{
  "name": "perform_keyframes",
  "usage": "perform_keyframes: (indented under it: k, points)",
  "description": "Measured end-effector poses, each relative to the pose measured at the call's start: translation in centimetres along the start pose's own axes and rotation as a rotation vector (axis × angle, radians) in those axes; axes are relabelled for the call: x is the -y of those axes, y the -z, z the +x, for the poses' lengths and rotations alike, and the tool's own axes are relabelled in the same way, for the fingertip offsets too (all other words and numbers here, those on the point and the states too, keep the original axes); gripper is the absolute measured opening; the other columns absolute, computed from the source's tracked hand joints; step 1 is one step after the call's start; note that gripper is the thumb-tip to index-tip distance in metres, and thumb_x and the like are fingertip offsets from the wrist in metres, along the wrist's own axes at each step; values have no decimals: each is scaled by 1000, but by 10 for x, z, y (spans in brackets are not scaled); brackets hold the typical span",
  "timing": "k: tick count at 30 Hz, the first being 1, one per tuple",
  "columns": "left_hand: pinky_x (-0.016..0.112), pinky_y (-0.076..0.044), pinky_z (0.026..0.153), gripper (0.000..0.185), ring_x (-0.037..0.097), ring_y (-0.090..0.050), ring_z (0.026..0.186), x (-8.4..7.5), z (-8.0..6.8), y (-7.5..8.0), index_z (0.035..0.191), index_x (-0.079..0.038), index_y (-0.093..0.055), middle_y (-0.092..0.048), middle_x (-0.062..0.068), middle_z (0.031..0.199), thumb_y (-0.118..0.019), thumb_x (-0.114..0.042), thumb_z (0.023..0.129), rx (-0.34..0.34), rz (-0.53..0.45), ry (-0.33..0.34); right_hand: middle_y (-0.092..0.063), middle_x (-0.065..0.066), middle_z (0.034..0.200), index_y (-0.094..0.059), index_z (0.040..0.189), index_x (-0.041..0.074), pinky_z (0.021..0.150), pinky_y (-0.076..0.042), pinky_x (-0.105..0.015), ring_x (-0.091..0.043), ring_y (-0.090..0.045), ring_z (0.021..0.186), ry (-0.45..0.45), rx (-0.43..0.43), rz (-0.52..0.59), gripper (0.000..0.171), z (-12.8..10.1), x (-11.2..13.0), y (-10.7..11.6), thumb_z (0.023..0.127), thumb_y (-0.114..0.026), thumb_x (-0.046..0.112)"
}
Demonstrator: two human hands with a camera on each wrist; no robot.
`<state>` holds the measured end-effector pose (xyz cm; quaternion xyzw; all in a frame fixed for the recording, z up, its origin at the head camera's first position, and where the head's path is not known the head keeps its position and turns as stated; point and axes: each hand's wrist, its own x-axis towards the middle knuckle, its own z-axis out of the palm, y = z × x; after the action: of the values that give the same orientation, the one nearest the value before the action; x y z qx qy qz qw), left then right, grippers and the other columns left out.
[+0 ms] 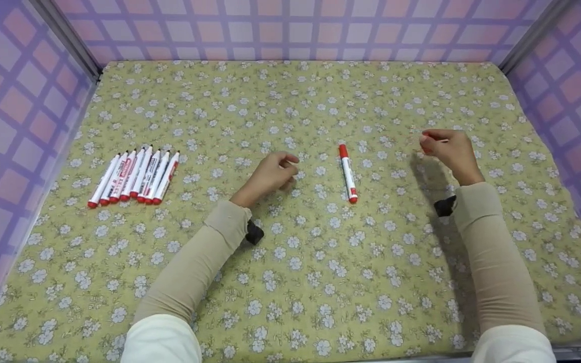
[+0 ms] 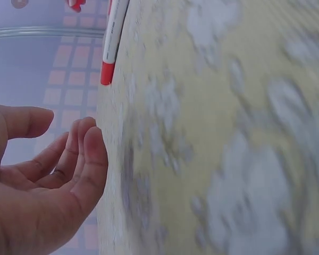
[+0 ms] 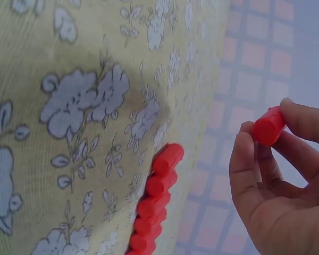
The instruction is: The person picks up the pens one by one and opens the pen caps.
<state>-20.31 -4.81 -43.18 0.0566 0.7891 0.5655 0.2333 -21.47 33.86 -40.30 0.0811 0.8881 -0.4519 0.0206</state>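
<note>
My right hand (image 1: 449, 151) is raised over the right side of the cloth and pinches a small red marker cap (image 3: 269, 126) between thumb and fingertips. Below it, in the right wrist view, several more red caps (image 3: 158, 183) lie in a slanting row on the cloth. My left hand (image 1: 273, 174) hovers near the middle, its fingers loosely bent with nothing in them. Between the hands lies a white marker (image 1: 348, 176), its red cap pointing to the far side. Its red end (image 2: 107, 73) also shows beyond the left fingers in the left wrist view.
Several uncapped white markers (image 1: 136, 174) lie side by side at the left, dark tips toward the back. A yellow-green flowered cloth (image 1: 290, 282) covers the table. Checked purple and pink walls (image 1: 290, 30) close off the back and both sides.
</note>
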Motion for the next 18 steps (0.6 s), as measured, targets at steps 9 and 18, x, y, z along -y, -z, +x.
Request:
perform_keyframes:
  k: [9,18]
  points:
    - [33,-52,75,36,24,-63,89,-12,14,-25,131,-2,-51,-58,16,112,-50,-16,98,41,-75,48,-53,-14,134,-53,137,4,76,-52,-17,-12,-60,103,-111,-58,77,62,7,-15,20,90,-62,44]
    - [29,-44,64,37,16,-53,71,-16,33,-46,132,-1,-50,-63,14,102,-50,-17,98,58,-18,35,-57,3,119,-49,141,7,85,-51,-21,-6,-59,101,-190,-104,64,63,13,-35,36,91,-60,44]
